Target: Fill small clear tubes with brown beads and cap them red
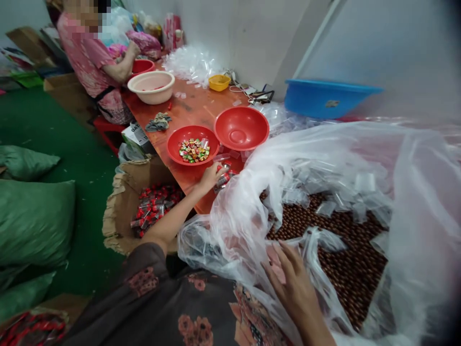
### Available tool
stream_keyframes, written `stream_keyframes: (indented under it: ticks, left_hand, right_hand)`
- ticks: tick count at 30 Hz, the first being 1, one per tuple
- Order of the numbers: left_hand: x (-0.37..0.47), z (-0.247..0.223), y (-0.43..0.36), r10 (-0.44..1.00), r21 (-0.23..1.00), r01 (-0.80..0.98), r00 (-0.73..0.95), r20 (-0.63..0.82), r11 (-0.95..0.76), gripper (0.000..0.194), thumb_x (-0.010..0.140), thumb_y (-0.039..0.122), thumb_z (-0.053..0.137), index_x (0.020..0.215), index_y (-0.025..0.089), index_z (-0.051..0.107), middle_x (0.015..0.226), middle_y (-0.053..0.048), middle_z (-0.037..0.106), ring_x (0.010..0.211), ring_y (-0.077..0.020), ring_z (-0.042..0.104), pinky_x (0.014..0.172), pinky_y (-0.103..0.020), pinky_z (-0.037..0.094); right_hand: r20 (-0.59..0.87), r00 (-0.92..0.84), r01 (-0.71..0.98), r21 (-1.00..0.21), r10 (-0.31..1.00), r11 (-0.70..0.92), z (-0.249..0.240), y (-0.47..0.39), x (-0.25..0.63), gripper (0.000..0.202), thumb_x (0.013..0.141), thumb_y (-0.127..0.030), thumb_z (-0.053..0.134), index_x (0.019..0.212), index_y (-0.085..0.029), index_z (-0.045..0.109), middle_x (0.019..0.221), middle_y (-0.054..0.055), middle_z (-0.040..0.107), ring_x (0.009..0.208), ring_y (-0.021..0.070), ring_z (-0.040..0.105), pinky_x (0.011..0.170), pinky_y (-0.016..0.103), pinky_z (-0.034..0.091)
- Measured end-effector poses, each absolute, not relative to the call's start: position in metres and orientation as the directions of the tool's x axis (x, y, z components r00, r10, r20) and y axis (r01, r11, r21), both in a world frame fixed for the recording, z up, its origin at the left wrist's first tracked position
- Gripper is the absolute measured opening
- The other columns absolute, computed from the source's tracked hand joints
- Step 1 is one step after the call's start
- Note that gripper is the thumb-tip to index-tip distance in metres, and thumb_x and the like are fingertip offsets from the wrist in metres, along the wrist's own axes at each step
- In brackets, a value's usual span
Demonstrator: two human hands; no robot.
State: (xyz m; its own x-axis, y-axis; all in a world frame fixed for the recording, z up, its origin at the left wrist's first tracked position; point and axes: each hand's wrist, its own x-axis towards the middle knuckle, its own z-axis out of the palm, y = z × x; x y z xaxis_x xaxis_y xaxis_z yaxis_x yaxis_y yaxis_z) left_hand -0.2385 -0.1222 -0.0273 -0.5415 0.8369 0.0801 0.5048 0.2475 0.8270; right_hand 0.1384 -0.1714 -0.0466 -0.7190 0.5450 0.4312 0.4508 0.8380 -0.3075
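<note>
My left hand (212, 177) reaches out to the table, its fingers curled at several small clear containers with red caps (225, 177); whether it grips one is hard to make out. Just beyond it sits a red bowl (173, 146) with small colourful wrapped pieces (194, 150), beside another red bowl (239, 127) that holds nothing. My right hand (288, 274) lies with spread fingers on the near edge of a large translucent plastic bag (230, 230). Inside the bag are many small brown balls (349, 259) and clear plastic containers (360, 192).
An open cardboard box (117, 211) of red-capped containers stands left of the table (201, 108). Farther back are a cream basin (151, 89), a yellow basket (219, 82) and a person in pink (86, 57). A blue basin (329, 98) is behind the bag; green sacks (34, 221) lie left.
</note>
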Motion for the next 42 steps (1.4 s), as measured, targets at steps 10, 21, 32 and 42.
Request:
stream_keyframes:
  ticks: [10, 21, 32, 42]
  left_hand:
    - [-0.235, -0.055, -0.08, 0.97, 0.327, 0.941, -0.01, -0.241, 0.091, 0.06, 0.091, 0.049, 0.05, 0.148, 0.03, 0.046, 0.164, -0.015, 0.022, 0.15, -0.0469, 0.01, 0.111, -0.075, 0.008]
    - [-0.239, -0.076, -0.14, 0.999, 0.296, 0.955, 0.038, -0.018, -0.031, 0.046, 0.091, 0.044, 0.052, 0.134, 0.033, 0.06, 0.15, -0.011, 0.047, 0.146, -0.0423, 0.021, 0.111, -0.075, 0.006]
    - [-0.337, -0.073, -0.302, 0.902, 0.214, 0.913, -0.389, 0.189, 0.349, 0.037, 0.084, 0.041, 0.062, 0.116, 0.026, 0.072, 0.138, -0.01, 0.06, 0.14, -0.0377, 0.039, 0.118, -0.066, 0.012]
    - [-0.223, -0.078, -0.246, 0.992, 0.43, 0.895, 0.085, 0.09, -0.116, 0.043, 0.09, 0.043, 0.06, 0.128, 0.025, 0.066, 0.148, -0.012, 0.051, 0.144, -0.0357, 0.036, 0.118, -0.057, 0.025]
  right_hand:
    - [0.323, -0.767, 0.478, -0.29, 0.554, 0.829, -0.076, -0.183, 0.129, 0.06, 0.093, -0.037, 0.054, 0.15, -0.026, 0.037, 0.133, 0.016, 0.057, 0.116, 0.0319, 0.063, 0.088, 0.05, 0.061]
    - [0.274, -0.776, 0.489, -0.307, 0.568, 0.817, -0.089, -0.19, 0.129, 0.058, 0.095, -0.029, 0.053, 0.15, -0.026, 0.034, 0.138, 0.018, 0.05, 0.124, 0.0335, 0.058, 0.092, 0.053, 0.059]
    - [0.256, -0.779, 0.466, -0.374, 0.573, 0.802, -0.078, -0.189, 0.133, 0.054, 0.094, -0.031, 0.051, 0.146, -0.023, 0.04, 0.141, 0.018, 0.048, 0.126, 0.0335, 0.051, 0.097, 0.056, 0.05]
    - [0.212, -0.59, 0.631, -0.481, 0.779, 0.608, -0.03, -0.16, 0.04, 0.072, 0.084, -0.044, 0.063, 0.146, -0.017, 0.04, 0.123, 0.017, 0.059, 0.114, 0.0316, 0.058, 0.095, 0.052, 0.048]
